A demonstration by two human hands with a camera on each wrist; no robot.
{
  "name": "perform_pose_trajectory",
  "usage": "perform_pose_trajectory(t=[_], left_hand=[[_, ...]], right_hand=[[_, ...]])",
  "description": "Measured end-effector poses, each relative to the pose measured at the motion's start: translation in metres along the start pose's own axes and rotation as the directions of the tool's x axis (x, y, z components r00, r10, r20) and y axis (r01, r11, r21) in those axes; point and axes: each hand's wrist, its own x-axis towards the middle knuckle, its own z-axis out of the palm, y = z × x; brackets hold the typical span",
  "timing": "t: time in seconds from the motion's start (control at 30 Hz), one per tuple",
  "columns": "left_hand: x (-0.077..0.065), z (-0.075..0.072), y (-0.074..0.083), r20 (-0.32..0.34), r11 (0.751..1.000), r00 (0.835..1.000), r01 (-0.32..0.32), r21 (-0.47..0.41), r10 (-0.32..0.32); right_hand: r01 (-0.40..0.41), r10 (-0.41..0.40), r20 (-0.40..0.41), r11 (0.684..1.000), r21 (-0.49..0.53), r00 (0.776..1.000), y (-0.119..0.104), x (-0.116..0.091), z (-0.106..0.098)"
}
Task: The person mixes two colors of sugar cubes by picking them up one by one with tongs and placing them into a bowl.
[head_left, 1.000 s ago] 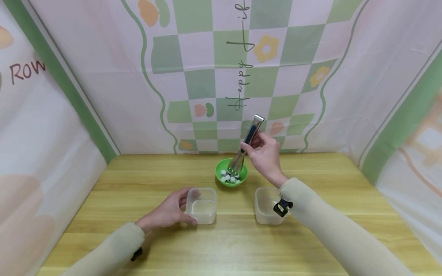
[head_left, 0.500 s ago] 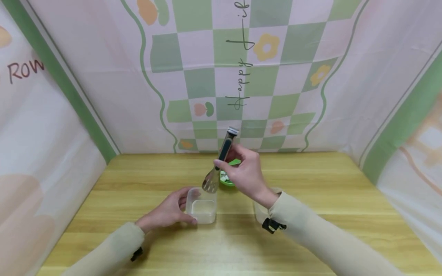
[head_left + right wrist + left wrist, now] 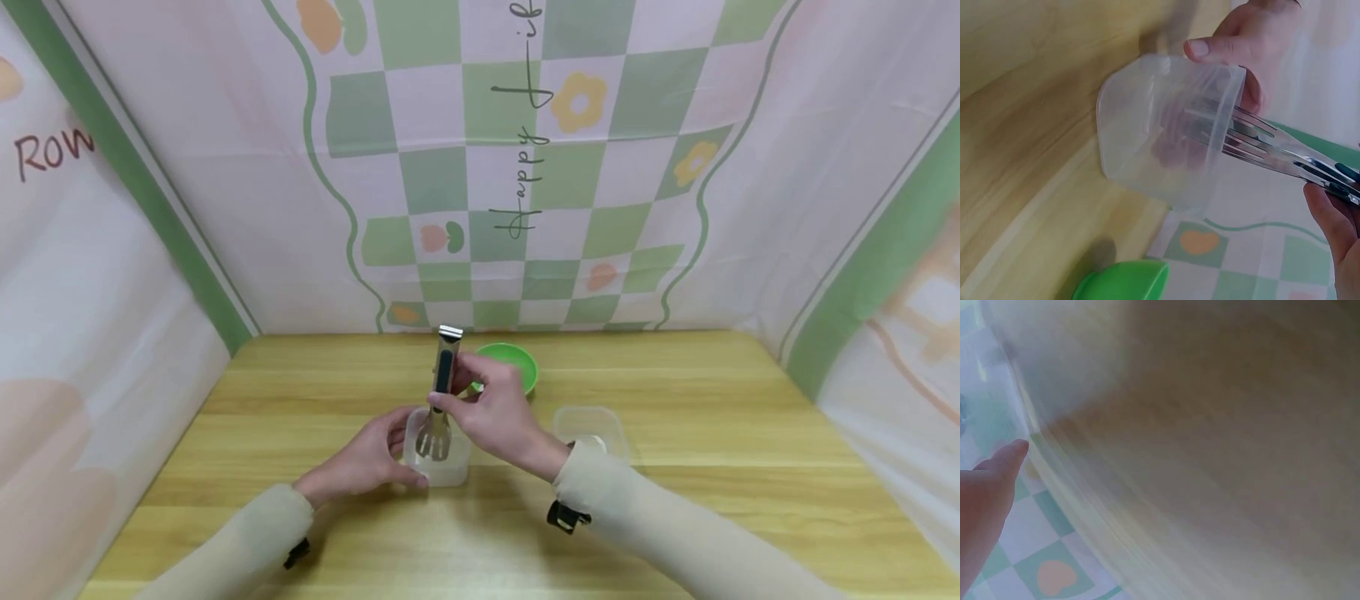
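In the head view my left hand (image 3: pixel 363 458) grips a clear plastic container (image 3: pixel 453 473) from its left side, thumb near the front corner. My right hand (image 3: pixel 495 412) holds metal tongs (image 3: pixel 445 371) with dark grip strips, pointing down into that container. Seen from the right wrist, the slotted tongs (image 3: pixel 1285 153) reach past the rim of the container (image 3: pixel 1141 134); whether anything sits between their tips is unclear. Behind the right hand stands a green bowl (image 3: pixel 525 365), its contents mostly hidden. The left wrist view shows one fingertip (image 3: pixel 1017 450) and a blurred container wall.
A second clear container (image 3: pixel 588 419) stands at the right, partly covered by the right sleeve. The wooden table (image 3: pixel 675 383) meets a patterned cloth (image 3: pixel 495 283) at its back edge.
My right hand has carried the tongs from the green bowl, left and toward me, then down into the left container. My left hand and that container have stayed put.
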Motion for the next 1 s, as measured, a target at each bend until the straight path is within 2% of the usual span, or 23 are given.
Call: perform_pose_trajectory(t=[0.27,0.47,0.77,1.0], left_hand=[[0.001,0.001,0.001,-0.007,1.0,1.0,0.001,0.01,-0.001],[0.0,0.0,0.0,-0.008,1.0,1.0,-0.002,-0.001,0.002],[0.001,-0.001,-0.001,-0.004,1.0,1.0,0.007,-0.002,-0.007],[0.001,-0.002,0.0,-0.002,1.0,1.0,0.012,0.007,-0.012]], right_hand=[[-0.036,0.035,0.034,0.999,0.023,0.999,0.003,-0.004,0.01],[-0.05,0.05,0.065,0.999,-0.008,0.997,0.006,-0.007,0.015],[-0.004,0.008,0.054,0.997,-0.078,0.999,0.013,-0.002,0.01],[-0.071,0.072,0.002,0.996,-0.053,0.997,0.013,-0.002,0.002]])
